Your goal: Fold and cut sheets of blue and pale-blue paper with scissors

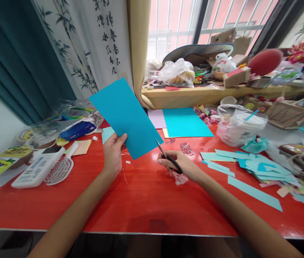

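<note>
A bright blue sheet of paper (126, 116) is held up tilted above the red table. My left hand (114, 152) pinches its lower left edge, thumb in front and the other fingers behind. My right hand (180, 165) grips black-handled scissors (170, 159) by the loops. The scissors' blades meet the sheet's lower right corner; whether they are cutting into it I cannot tell. Beneath the right hand lies a crumpled clear plastic scrap (179, 179).
Blue card (188, 122) and a lilac sheet (156, 119) lie at the back. Cut strips (254, 193) pile up on the right, near a white bucket (244, 125) in a bag. A hairbrush (60, 170) and a white box-like device (39, 168) lie left. The windowsill (165, 95) is cluttered.
</note>
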`<state>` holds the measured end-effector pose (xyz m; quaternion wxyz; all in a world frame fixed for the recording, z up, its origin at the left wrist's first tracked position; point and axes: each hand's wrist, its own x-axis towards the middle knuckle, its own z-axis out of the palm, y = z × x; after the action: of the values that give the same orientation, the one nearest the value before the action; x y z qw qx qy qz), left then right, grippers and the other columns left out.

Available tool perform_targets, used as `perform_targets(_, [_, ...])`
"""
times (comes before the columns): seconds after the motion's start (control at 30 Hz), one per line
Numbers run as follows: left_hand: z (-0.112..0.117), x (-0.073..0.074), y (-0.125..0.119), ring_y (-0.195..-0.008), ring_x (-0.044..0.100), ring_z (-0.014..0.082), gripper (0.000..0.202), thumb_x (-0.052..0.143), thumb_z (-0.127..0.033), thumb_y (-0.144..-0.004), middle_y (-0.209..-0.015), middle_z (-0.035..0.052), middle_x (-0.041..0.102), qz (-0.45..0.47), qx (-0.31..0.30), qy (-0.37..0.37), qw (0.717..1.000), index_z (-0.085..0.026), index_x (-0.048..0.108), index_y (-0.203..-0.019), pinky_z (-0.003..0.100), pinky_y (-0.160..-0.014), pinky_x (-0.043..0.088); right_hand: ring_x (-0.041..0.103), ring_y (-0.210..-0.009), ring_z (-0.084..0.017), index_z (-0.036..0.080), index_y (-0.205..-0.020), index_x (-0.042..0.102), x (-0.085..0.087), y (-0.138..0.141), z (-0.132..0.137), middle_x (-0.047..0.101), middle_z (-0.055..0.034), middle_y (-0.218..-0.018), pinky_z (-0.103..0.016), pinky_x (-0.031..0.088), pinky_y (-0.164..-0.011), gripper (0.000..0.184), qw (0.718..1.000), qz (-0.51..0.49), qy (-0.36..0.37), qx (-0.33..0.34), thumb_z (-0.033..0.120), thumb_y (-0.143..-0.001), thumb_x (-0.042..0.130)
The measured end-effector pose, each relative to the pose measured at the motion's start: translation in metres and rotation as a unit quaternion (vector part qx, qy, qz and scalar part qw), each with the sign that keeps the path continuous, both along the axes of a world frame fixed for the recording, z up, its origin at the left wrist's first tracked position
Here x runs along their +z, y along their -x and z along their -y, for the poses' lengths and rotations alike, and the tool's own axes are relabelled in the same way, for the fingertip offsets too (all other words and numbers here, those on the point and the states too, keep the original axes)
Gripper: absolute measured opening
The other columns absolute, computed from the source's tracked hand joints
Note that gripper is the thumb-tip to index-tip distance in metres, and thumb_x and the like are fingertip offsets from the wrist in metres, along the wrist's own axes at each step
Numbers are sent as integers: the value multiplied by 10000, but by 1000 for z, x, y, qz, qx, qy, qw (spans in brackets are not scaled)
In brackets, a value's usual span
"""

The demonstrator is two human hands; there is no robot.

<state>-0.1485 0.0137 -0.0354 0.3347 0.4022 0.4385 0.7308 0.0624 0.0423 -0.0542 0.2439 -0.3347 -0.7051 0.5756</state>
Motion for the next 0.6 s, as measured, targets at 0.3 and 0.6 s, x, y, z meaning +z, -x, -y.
perform_targets(0.3, [-1,0,1,-794,600,151,253,630,-282,-730,-994,46,664,-3,11,-7,1000,-196,653,-967,260,-647,483,401,-407,-57,173,-729,535,0,1,2,425,63,-469,-212,271,-412,178,1000,-22,12,6,333,-746,613])
perform_targets(0.6, [-1,0,1,-786,593,149,224,628,-279,-728,-972,42,667,-15,19,-8,1000,-191,659,-932,256,-643,474,402,-395,-58,174,-698,517,1,3,4,436,59,-462,-217,267,-407,202,1000,-20,17,-2,347,-740,612])
